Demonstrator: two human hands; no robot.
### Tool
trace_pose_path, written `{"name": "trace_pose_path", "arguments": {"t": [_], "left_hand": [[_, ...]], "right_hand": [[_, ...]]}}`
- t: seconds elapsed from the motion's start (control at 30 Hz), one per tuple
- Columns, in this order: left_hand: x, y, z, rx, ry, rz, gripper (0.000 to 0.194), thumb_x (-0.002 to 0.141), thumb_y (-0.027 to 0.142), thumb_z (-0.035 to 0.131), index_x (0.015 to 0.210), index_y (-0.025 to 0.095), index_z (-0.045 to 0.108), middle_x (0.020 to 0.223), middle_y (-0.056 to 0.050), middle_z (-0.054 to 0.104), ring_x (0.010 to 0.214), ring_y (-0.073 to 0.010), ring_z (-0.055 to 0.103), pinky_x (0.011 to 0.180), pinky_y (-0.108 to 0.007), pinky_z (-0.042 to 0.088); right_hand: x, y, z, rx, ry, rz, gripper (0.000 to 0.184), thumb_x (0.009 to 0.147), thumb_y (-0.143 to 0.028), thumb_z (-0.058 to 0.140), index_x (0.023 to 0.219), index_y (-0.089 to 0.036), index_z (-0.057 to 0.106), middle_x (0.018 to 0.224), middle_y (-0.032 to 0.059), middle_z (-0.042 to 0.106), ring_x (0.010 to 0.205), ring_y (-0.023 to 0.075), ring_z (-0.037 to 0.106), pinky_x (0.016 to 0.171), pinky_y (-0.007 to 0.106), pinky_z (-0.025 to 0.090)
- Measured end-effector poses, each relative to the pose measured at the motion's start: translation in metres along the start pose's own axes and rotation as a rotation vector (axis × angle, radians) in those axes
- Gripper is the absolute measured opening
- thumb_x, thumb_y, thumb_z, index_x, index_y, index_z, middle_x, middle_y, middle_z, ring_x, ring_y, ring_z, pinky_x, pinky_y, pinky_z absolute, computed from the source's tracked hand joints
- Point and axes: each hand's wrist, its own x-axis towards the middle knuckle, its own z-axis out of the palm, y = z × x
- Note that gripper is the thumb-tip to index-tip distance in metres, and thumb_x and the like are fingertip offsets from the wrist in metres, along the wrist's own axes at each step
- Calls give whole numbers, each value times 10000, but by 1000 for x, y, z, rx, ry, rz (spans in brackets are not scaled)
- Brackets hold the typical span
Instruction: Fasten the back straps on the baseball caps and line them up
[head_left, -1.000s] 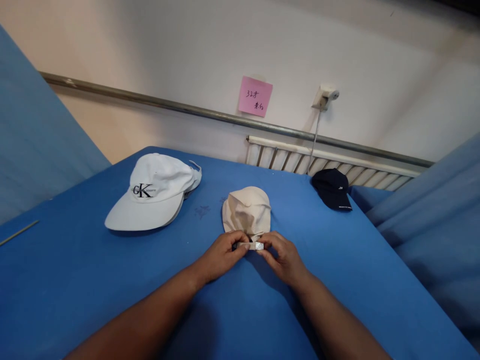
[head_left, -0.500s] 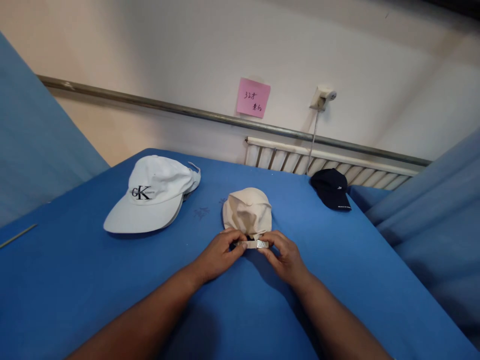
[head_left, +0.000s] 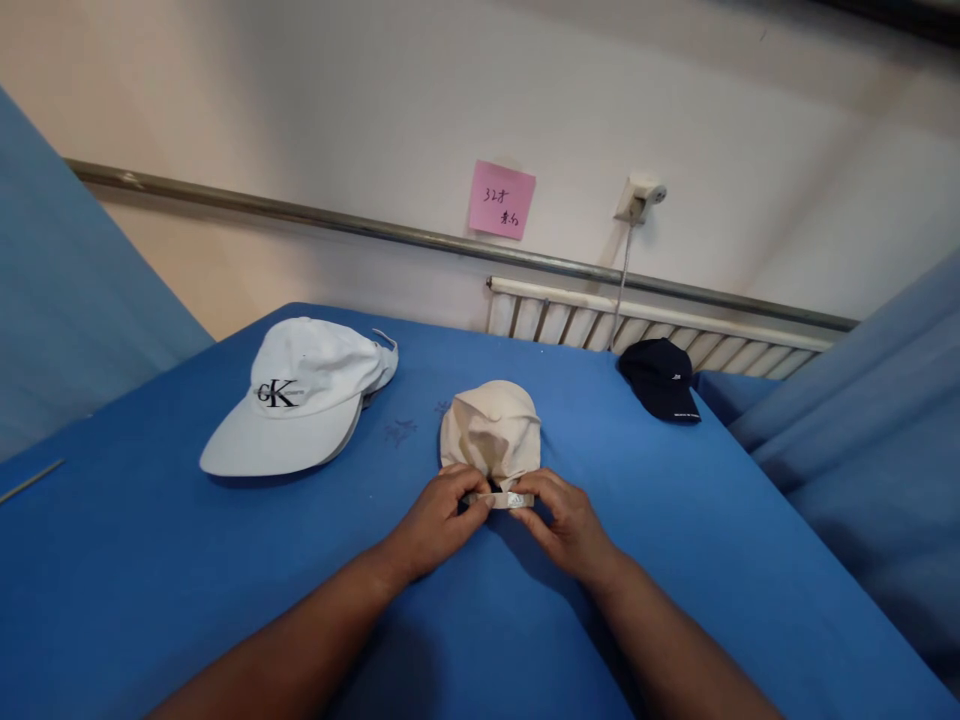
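A beige baseball cap rests on the blue table with its back opening toward me. Across that opening runs the cap's beige strap, which carries a metal buckle. My left hand pinches the strap's left part between thumb and fingers. On the other side, my right hand grips the strap at the buckle end. The cap's brim is hidden behind the crown.
A white cap with black lettering lies to the left, and a dark navy cap at the far right corner of the blue table. A thin stick is at the left edge. Behind are a radiator and a metal rail.
The view has shifted slightly, so things sit a little lower and further left. Both hands keep their hold on the strap, and the right fingers have moved slightly around the buckle.
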Motion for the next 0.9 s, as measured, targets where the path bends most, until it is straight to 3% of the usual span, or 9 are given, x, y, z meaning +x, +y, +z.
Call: {"name": "trace_pose_path", "arguments": {"t": [0.4, 0.63, 0.77, 0.9], "left_hand": [[-1, 5, 5, 7, -33, 8, 254, 869, 385, 543, 722, 185, 599, 774, -19, 597, 803, -182, 540, 769, -298, 418], [0, -3, -10, 23, 20, 95, 179, 893, 291, 521, 961, 213, 668, 1064, -66, 667, 1064, -230, 543, 997, -392, 382], [1, -7, -10, 7, 17, 127, 122, 869, 252, 544, 892, 217, 658, 1149, -65, 646, 1168, -240, 499, 1050, -407, 354], [2, -7, -5, -58, 49, 109, 139, 876, 255, 530, 775, 199, 608, 1102, -70, 644, 1129, -230, 514, 1019, -390, 382]], "right_hand": [[1, -3, 3, 15, -45, -9, 225, 902, -207, 592, 1125, -228, 571, 1004, 69, 672, 931, 194, 650, 807, 330, 546], [0, 0, 1, -7, 43, 8, 228, 909, -198, 580, 1134, -231, 569, 1011, 77, 679, 957, 204, 643, 823, 347, 545], [0, -1, 0, -10, 55, 25, 215, 911, -205, 579, 1124, -232, 573, 1000, 74, 677, 944, 202, 641, 816, 346, 544], [0, -2, 1, 6, 17, 18, 214, 906, -210, 583, 1117, -243, 572, 1018, 72, 674, 962, 211, 639, 832, 363, 535]]}}
